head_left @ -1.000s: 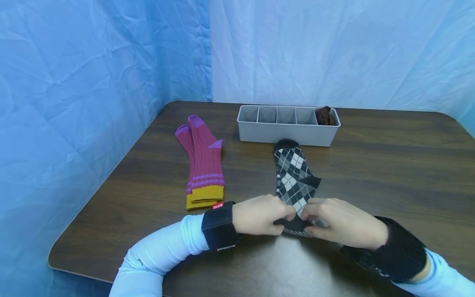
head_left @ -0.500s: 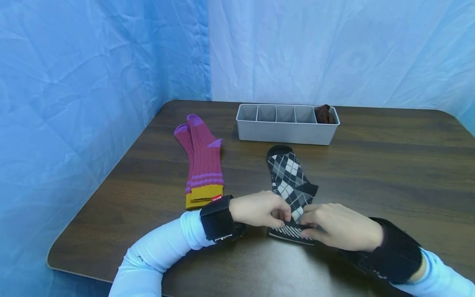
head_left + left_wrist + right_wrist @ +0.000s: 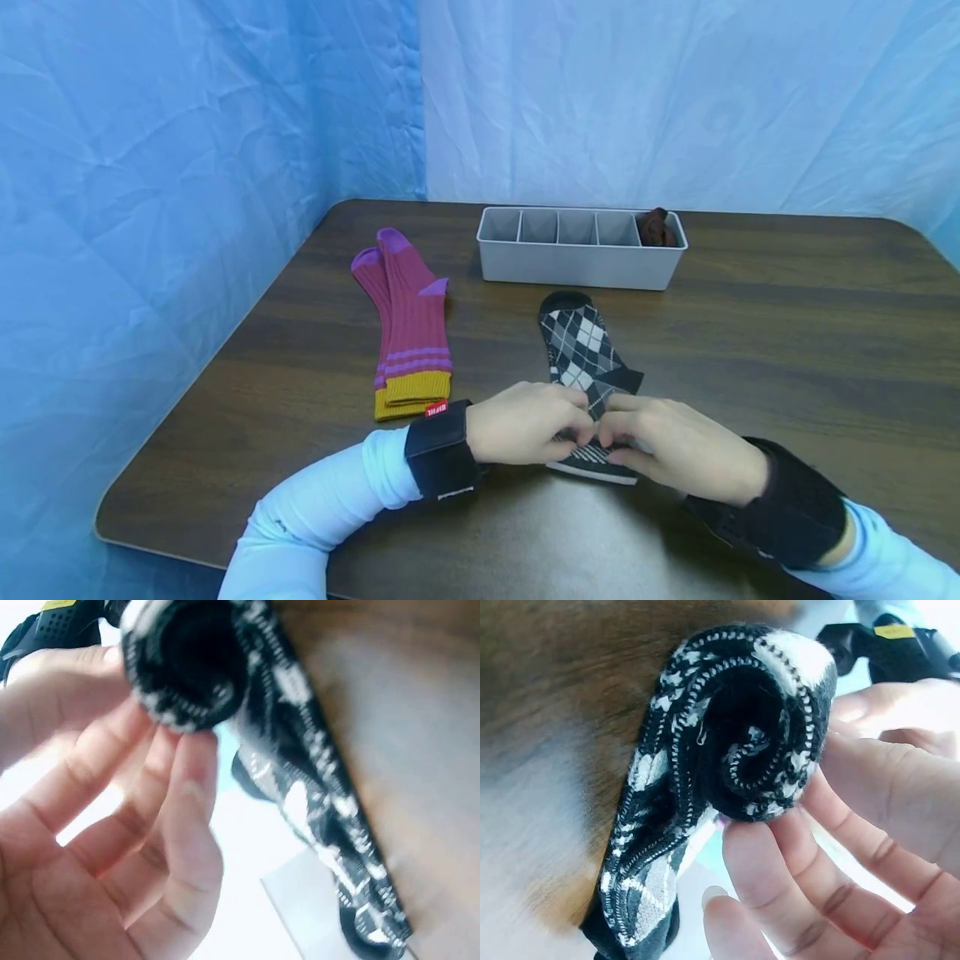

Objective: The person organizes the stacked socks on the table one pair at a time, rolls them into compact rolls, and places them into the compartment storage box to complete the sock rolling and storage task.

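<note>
A pair of black, grey and white argyle socks (image 3: 579,346) lies on the table, black toe pointing away from me. The near end is coiled into a roll, whose spiral of layers (image 3: 799,697) shows in the right wrist view. My left hand (image 3: 528,423) holds the left end of this roll, fingertips at its far side and thumb at the near side. At the other end, my right hand (image 3: 671,443) pinches the roll between curled fingers and thumb. In the left wrist view, the rolled end (image 3: 187,718) sits against the fingertips, and the flat part stretches beyond it.
Left of the argyle socks lies a pair of magenta socks (image 3: 416,333) with purple toes and mustard cuffs. Behind stands a grey divided box (image 3: 573,265), a brown bundle (image 3: 655,229) in its rightmost compartment. Blue sheeting (image 3: 225,167) hangs around the wooden table (image 3: 787,333).
The argyle socks have shifted slightly left and towards me. Their near end has turned over further into the roll, with both hands working along it. The magenta socks and box stay put.
</note>
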Motion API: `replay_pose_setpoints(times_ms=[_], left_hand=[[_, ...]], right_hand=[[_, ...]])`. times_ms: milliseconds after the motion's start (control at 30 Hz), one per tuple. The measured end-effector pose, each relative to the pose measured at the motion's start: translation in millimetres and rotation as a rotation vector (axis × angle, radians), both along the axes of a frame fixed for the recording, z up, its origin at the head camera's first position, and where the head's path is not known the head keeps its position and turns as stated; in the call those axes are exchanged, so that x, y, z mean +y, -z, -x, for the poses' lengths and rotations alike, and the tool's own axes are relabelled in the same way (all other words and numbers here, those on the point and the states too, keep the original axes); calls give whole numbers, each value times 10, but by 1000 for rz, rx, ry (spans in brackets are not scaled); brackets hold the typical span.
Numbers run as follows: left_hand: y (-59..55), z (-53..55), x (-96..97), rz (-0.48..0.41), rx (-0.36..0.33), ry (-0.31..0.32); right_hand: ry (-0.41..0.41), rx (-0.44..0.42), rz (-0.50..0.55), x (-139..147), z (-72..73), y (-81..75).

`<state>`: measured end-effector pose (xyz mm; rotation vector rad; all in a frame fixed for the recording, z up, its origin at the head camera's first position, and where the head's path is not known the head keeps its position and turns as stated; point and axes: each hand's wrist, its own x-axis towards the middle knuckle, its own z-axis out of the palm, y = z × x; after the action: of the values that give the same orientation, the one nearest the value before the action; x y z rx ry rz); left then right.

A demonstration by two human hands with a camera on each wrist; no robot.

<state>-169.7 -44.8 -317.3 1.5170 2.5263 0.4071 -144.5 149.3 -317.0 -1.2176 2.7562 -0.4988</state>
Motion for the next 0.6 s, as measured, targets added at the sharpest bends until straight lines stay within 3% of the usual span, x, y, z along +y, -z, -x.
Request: replay_pose_setpoints(times_ms=[200, 300, 600], left_hand=[[-37, -69, 16, 107, 76, 14], [-27, -91, 27, 114, 119, 16], [-18, -51, 22, 66, 72, -11]], right_hand=[[-26, 5, -9, 1, -13, -23], [-20, 36, -28, -13, -39, -26], [33, 80, -104, -29, -58, -11]])
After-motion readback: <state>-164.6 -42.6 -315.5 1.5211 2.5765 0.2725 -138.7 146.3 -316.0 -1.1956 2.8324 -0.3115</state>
